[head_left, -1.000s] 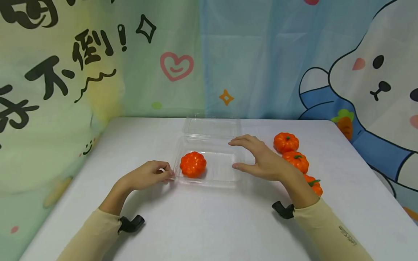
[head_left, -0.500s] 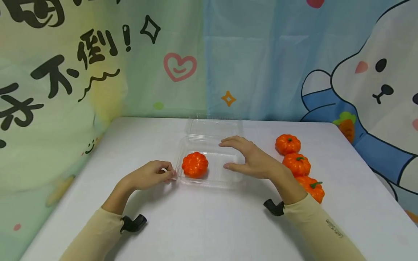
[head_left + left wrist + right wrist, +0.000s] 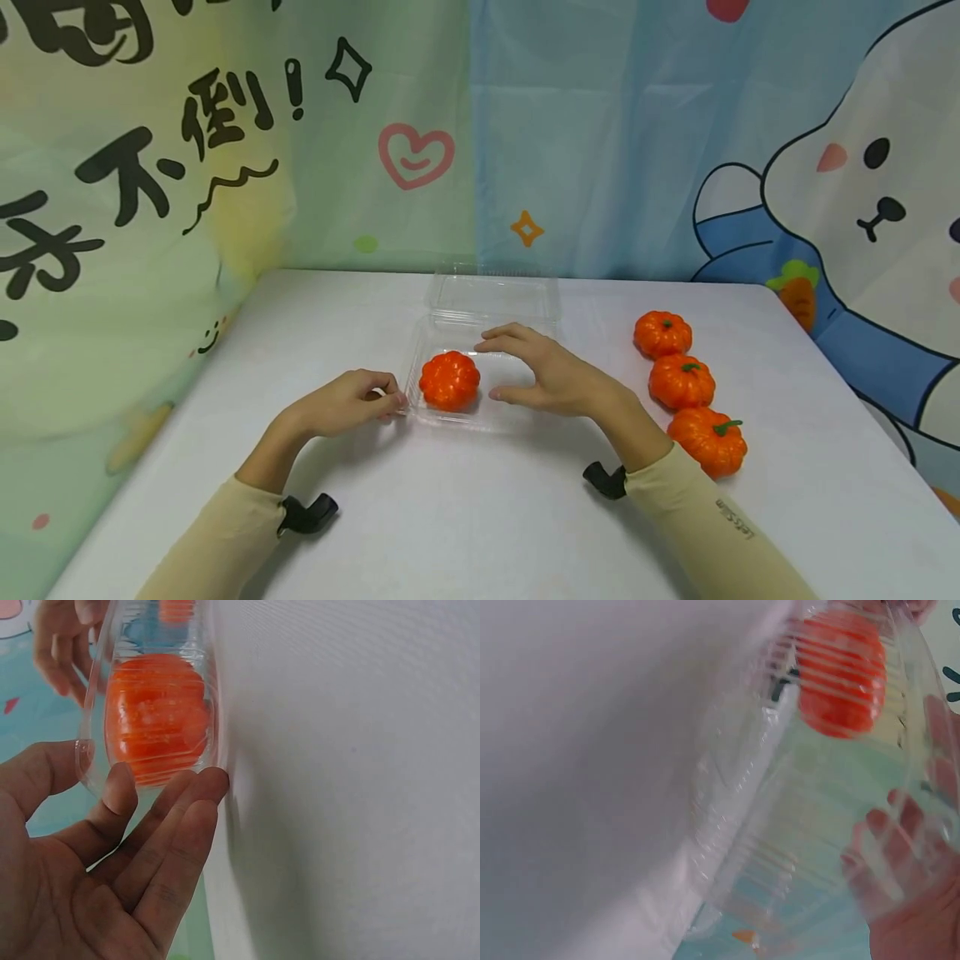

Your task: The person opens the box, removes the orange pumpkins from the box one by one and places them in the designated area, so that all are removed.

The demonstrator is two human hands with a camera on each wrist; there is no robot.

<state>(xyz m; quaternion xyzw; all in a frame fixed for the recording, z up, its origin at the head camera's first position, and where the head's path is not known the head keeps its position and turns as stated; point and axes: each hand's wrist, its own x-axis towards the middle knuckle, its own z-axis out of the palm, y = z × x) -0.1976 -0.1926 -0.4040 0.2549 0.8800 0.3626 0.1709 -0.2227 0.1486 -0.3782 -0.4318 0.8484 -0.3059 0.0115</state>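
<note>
A clear plastic clamshell container (image 3: 491, 414) lies on the table, its lid (image 3: 495, 296) folded back behind it. One orange toy pumpkin (image 3: 450, 381) sits in the container's left half. At the front left corner my left hand (image 3: 352, 404) pinches the rim; the left wrist view shows thumb and fingers about that corner (image 3: 86, 769). My right hand (image 3: 543, 375) is over the container's right half with thumb and fingers spread apart, holding nothing. Through the clear wall in the right wrist view, the right fingers (image 3: 889, 840) show to the right of the pumpkin (image 3: 841, 675).
Three more orange pumpkins stand in a line at the right: a far one (image 3: 663, 334), a middle one (image 3: 682, 382) and a near one (image 3: 708, 442) close to the right sleeve (image 3: 705, 508). A printed cloth (image 3: 585, 133) hangs behind the white table (image 3: 465, 517).
My right hand has moved left over the container, closer to the pumpkin inside, uncovering the near pumpkin at the right. The left hand stays at the corner. The head view has shifted slightly.
</note>
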